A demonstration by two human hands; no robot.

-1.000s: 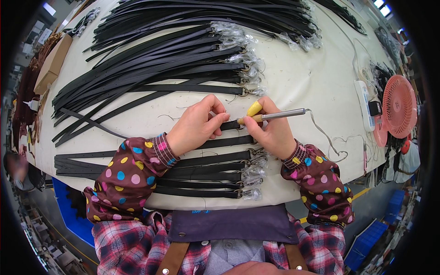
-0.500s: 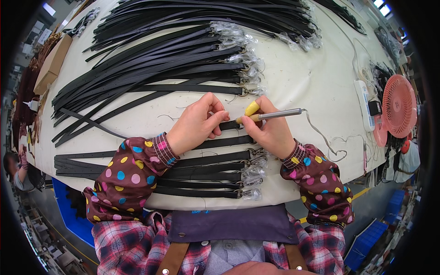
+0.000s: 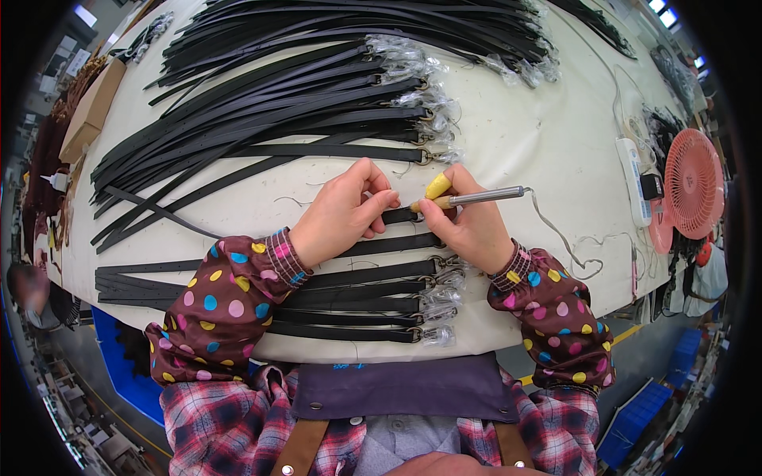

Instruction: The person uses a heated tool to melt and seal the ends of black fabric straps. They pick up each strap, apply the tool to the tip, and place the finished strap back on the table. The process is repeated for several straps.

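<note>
Currently, right hand (image 3: 472, 226) fingers clamped on corded pen-type tool (image 3: 488, 195), left hand (image 3: 337, 213) fingertips together, any held item indiscernible, flat black strap (image 3: 400, 216) between hands, toward table's (image 3: 540, 151) front edge.

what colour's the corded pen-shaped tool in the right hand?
The corded pen-shaped tool has a silver-grey barrel and tan front section, best seen in the head view.

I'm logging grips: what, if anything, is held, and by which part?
The right hand holds the corded pen-shaped tool by its tan section. Whether the left hand holds anything cannot be told.
</note>
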